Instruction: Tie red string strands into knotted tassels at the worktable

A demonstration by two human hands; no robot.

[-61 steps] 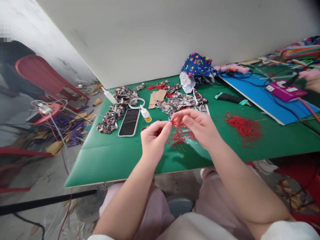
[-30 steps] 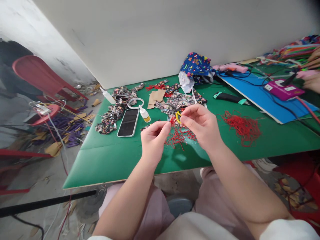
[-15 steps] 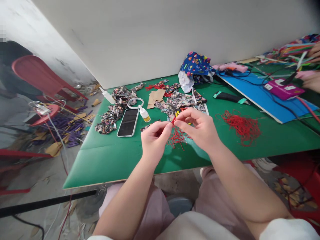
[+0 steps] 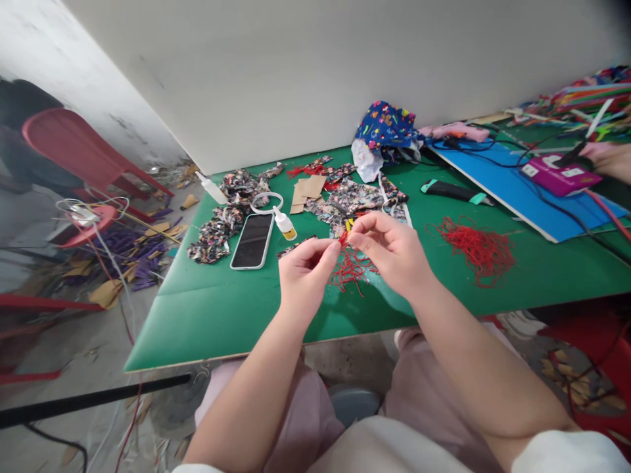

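Above the green table, my left hand (image 4: 306, 268) pinches a thin red cord (image 4: 344, 238) between thumb and forefinger. My right hand (image 4: 392, 253) is just to the right, its thumb and fingertips closed at the same cord; the fine ends between the fingers are too small to make out. Below the hands lies a loose tangle of red cords (image 4: 351, 274). Behind the fingertips, yellow-handled pliers (image 4: 350, 224) show in part, on floral fabric (image 4: 362, 197). A small glue bottle (image 4: 284, 225) stands left of the hands.
A phone (image 4: 252, 242), a white bottle (image 4: 211, 189) and floral scrunched fabric (image 4: 217, 230) lie to the left. To the right are a pile of red cords (image 4: 476, 251), a utility knife (image 4: 456, 192), a blue board (image 4: 532, 210) and a purple device (image 4: 559, 176). Another person's hand (image 4: 614, 161) is at far right.
My right fingertips have moved slightly right, away from my left fingertips. My left hand has stayed in place. The other person's upper hand has left the right edge of view.
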